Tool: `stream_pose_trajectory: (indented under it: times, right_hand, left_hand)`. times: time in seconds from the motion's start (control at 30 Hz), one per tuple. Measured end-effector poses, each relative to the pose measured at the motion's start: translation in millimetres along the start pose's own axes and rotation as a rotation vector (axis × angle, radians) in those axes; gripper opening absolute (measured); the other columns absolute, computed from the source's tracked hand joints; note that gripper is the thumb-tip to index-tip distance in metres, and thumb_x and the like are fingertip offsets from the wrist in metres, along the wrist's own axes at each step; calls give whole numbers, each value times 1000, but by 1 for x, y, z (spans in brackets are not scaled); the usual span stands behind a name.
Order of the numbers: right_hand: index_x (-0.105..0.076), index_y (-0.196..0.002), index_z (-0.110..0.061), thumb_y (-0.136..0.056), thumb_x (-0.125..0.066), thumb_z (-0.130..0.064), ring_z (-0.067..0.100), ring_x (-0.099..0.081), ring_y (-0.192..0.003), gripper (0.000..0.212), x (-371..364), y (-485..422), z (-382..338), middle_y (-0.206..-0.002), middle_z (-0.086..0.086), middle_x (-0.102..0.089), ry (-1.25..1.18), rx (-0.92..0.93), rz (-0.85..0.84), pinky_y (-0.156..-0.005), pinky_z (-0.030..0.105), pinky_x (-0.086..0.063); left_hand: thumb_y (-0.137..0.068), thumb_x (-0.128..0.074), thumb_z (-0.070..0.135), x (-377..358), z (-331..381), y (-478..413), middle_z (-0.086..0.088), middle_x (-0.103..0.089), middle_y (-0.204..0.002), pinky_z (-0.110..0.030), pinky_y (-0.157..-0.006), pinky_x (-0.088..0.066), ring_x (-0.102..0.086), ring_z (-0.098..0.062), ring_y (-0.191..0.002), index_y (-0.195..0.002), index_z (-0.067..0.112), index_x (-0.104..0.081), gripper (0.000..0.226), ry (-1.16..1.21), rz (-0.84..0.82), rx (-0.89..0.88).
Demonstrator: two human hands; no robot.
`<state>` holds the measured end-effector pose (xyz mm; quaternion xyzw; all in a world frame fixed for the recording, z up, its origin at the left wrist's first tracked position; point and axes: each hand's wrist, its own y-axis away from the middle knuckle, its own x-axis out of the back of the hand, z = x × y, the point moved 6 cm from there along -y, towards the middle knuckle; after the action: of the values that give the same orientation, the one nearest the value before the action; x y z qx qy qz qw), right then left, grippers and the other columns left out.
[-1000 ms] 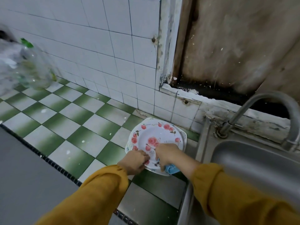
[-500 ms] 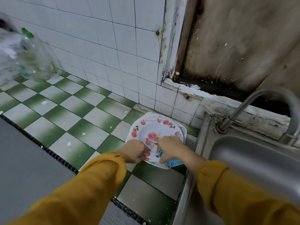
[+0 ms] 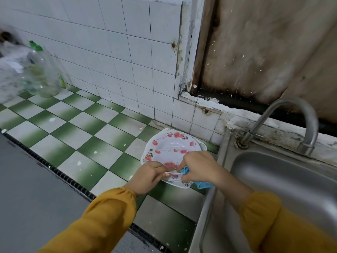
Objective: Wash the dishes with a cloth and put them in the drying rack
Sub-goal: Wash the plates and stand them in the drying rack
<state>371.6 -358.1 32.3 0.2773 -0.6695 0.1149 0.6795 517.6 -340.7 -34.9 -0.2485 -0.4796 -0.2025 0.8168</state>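
A white plate with red flowers [image 3: 172, 147] lies on top of a stack of plates on the green and white checked counter, close to the sink. My left hand [image 3: 149, 177] pinches the near rim of the top plate, which is lifted a little at that edge. My right hand [image 3: 198, 168] grips a blue cloth [image 3: 197, 182] and holds it against the same near rim. Another plate's edge [image 3: 182, 184] shows below the hands. No drying rack is in view.
A steel sink [image 3: 284, 189] with a curved tap [image 3: 291, 125] lies to the right. A clear plastic jar with a green cap [image 3: 42, 73] stands at the far left by the tiled wall [image 3: 113, 52]. A grey surface [image 3: 27, 189] borders the counter's front edge.
Both hands stay at the plate's near rim. The plate's near edge has come up slightly, and the cloth hand has shifted a little to the right along the rim.
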Motion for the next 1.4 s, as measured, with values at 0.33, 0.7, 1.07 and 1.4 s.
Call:
stream_pose_trajectory:
  times: [0.33, 0.7, 1.07, 1.4]
  right_hand:
    - [-63, -122, -45, -87, -61, -44, 12, -54, -101, 35, 45, 20, 6, -102, -12, -62, -18, -58, 210, -69, 27, -35]
    - [-67, -119, -17, -80, -74, 1, -3, -53, -83, 44, 60, 57, 43, -99, -4, -56, -1004, -354, 862, -70, -1, -39]
    - [-62, -103, -42, -90, -66, -12, 8, -63, -102, 33, 70, 136, 54, -113, -7, -66, -1358, -501, 1374, -93, 34, -54]
    - [-60, -131, -25, -90, -36, -53, 29, -38, -132, 56, 104, 178, 66, -137, 3, -56, -762, -490, 1138, -114, 42, -26]
  left_hand:
    - [-94, -35, 49, 32, 25, -9, 8, -68, -104, 0, -75, -38, -56, 6, -79, -128, 21, -62, 52, 262, 97, 154]
    - [-103, -46, 25, 43, 18, -22, 0, -68, -107, -40, -93, -50, -61, -26, -105, -118, 18, -67, 27, 773, 617, 653]
    - [-102, -47, 18, 98, 95, -38, 11, -63, -119, -24, -98, -50, -62, -3, -109, -135, 18, -54, 33, 996, 805, 480]
    - [-99, -51, 8, 88, 229, -29, 3, -68, -120, -17, -95, -48, -62, -5, -112, -125, 15, -63, 29, 1023, 793, 347]
